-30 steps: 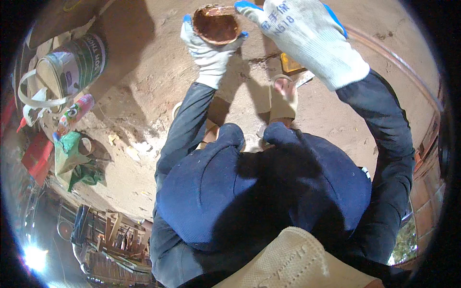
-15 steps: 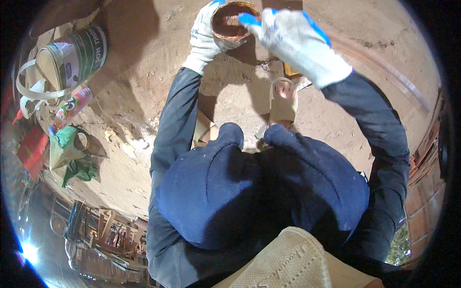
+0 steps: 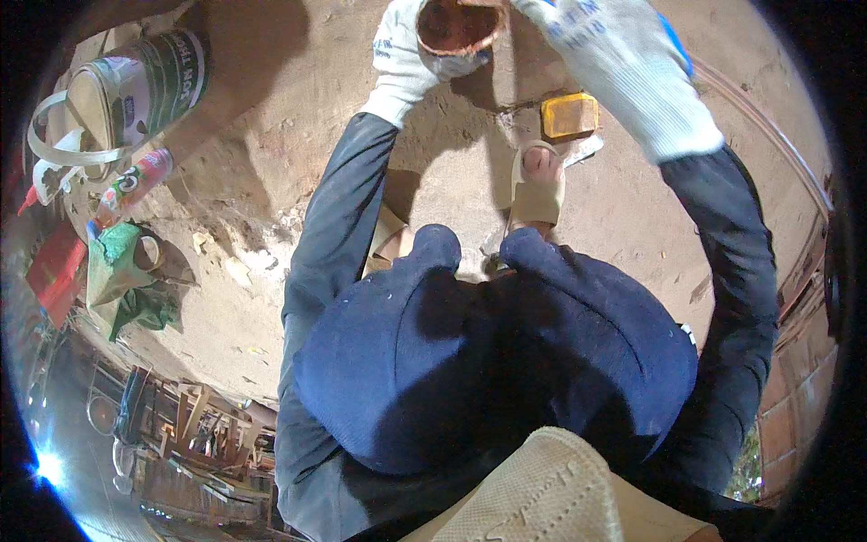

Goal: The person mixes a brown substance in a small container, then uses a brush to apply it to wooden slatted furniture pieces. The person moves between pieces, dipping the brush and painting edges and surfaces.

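Note:
At the top edge of the head view my left hand (image 3: 402, 63), in a white glove with blue coating, is closed round the side of a round, rough-rimmed bowl (image 3: 459, 34). The bowl is tilted so that its reddish-brown inside shows. Just right of its rim is my right hand (image 3: 623, 68), gloved alike and bent inward with the fingers drawn together. The upper picture edge cuts those fingers off, so what they hold cannot be made out.
A yellow rectangular box (image 3: 570, 116) lies on the dirt floor by my sandalled foot (image 3: 540, 176). At left are a bucket (image 3: 144, 95) on its side, a pink can (image 3: 135, 183) and a green cloth-like bag (image 3: 117, 275). A thin hose (image 3: 768, 113) curves along the right.
My right hand has drawn up and right, off the bowl's opening, uncovering the yellow box. My left hand and the bowl have shifted slightly up and right.

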### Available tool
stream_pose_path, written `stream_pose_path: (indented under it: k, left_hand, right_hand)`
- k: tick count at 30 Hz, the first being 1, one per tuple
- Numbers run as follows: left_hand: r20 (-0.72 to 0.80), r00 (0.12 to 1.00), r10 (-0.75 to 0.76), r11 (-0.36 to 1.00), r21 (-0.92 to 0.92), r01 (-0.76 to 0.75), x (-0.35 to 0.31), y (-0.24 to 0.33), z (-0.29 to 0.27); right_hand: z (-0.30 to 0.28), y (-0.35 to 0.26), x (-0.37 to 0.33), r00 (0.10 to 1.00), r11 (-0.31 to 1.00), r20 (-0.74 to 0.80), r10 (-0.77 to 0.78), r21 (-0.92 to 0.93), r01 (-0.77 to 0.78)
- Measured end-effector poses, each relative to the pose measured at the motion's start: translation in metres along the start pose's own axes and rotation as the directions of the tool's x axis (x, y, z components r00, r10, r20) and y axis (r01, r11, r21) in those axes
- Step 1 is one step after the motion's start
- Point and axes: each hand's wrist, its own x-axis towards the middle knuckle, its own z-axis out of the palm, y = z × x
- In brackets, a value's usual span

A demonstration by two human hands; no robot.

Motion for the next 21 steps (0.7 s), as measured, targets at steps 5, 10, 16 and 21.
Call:
stream_pose_path:
  k: [5, 10, 16, 21]
  left_hand:
    - [-0.237, 0.971, -0.025, 0.998, 0.042, 0.036, -0.009, 0.001, 0.021]
    - [-0.230, 0.951, -0.207, 0.978, -0.052, 0.201, 0.022, 0.040, 0.021]
    - [-0.519, 0.853, -0.052, 0.983, 0.125, 0.136, 0.010, 0.026, 0.027]
    - [-0.346, 0.893, -0.290, 0.957, -0.137, 0.257, 0.016, 0.056, 0.013]
  right_hand:
    - [0.042, -0.023, -0.005, 0.997, 0.993, 0.063, 0.049, 0.107, -0.056]
    - [0.006, -0.029, -0.004, 0.972, 0.983, 0.163, 0.167, 0.050, -0.177]
    - [0.024, -0.008, -0.006, 0.949, 0.912, -0.256, 0.186, 0.405, -0.070]
    - [0.019, -0.027, 0.018, 0.987, 0.972, -0.023, 0.161, 0.180, -0.155]
